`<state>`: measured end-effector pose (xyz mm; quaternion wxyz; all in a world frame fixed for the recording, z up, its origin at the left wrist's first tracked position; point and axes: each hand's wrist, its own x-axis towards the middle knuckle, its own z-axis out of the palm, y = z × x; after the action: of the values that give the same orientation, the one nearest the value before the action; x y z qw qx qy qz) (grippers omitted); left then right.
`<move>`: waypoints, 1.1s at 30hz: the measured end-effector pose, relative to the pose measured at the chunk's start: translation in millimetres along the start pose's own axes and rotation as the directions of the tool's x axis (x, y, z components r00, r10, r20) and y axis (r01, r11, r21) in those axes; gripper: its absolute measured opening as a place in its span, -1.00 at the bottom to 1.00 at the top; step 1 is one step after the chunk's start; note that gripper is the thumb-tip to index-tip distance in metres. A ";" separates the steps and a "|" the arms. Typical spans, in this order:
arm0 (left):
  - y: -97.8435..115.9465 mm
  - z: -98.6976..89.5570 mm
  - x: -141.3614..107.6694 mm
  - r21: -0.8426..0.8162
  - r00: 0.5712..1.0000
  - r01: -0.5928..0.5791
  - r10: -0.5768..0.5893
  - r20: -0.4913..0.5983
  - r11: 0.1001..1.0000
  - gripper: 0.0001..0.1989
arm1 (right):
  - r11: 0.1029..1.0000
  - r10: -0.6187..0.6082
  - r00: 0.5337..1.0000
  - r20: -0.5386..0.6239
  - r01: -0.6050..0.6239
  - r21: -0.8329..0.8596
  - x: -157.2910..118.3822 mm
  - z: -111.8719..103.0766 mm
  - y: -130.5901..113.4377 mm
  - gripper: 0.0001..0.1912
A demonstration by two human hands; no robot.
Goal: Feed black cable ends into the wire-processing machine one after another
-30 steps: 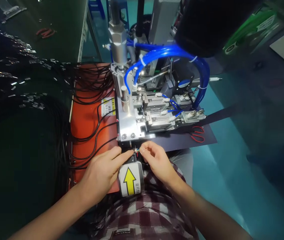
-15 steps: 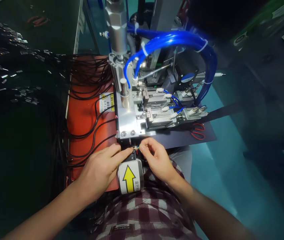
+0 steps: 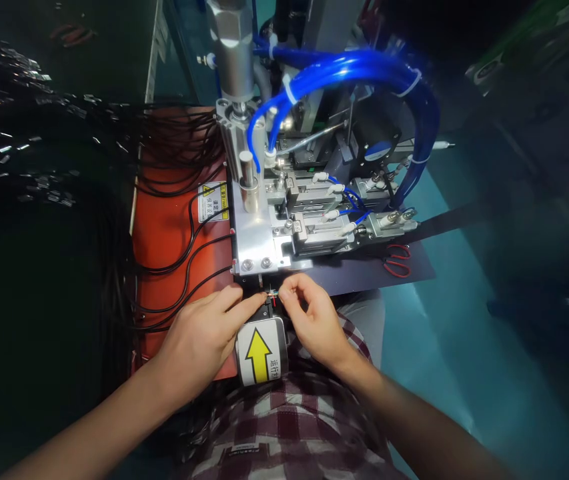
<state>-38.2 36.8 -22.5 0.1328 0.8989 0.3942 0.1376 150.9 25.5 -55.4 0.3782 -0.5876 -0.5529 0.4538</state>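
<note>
Thin coloured wires (image 3: 273,294) lie at the front of a metal machine (image 3: 257,240). My right hand (image 3: 311,313) pinches the right end of these wires between thumb and forefinger. From the other side, my left hand (image 3: 204,333) reaches in with its forefinger extended, the tip touching the wires' left end on a small black fixture (image 3: 267,311); its other fingers are curled and its thumb is hidden. Just below the fixture is a white label with a yellow arrow (image 3: 259,352).
Black cables (image 3: 189,267) run over an orange-red surface (image 3: 164,227) on the left. Blue air tubes (image 3: 354,67) arch above the machine. Red-handled scissors (image 3: 397,261) lie on the dark plate (image 3: 364,275) at right.
The view has shifted very slightly. Both hands stay in the same place at the wires, with no clear change in their grip.
</note>
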 end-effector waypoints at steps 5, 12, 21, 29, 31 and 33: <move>1.6 -0.4 0.8 0.067 1.000 -0.020 0.020 0.007 0.998 -0.65 | 0.998 0.056 0.998 -0.004 -0.056 -0.042 -2.2 1.1 -5.4 -0.86; 3.2 -1.7 1.8 0.136 0.999 -0.037 0.034 0.023 0.990 -0.62 | 0.973 -0.101 0.995 -0.006 0.098 -0.208 -3.6 -1.8 -6.9 -0.87; 3.6 -3.0 3.1 0.170 0.998 -0.059 0.056 0.022 0.984 -0.63 | 0.979 -0.059 0.998 -0.014 0.056 -0.196 -2.8 0.1 -5.3 -0.87; 5.9 -2.7 3.7 0.246 0.995 -0.093 0.079 0.067 0.965 -0.65 | 0.948 -0.003 1.000 -0.014 -0.001 -0.318 0.1 -2.2 -19.3 -0.84; 6.0 -2.6 3.5 0.245 0.995 -0.085 0.070 0.071 0.966 -0.65 | 0.936 -0.005 1.000 -0.023 -0.004 -0.351 1.9 -3.6 -22.2 -0.83; 5.5 -2.3 3.4 0.234 0.995 -0.074 0.058 0.076 0.969 -0.64 | 0.963 0.072 0.997 -0.004 -0.070 -0.258 3.6 -5.1 -21.7 -0.84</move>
<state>-33.1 35.9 -18.0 0.0333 0.9251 0.3730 0.0631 149.0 31.6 -33.7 0.2805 -0.6502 -0.5868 0.3926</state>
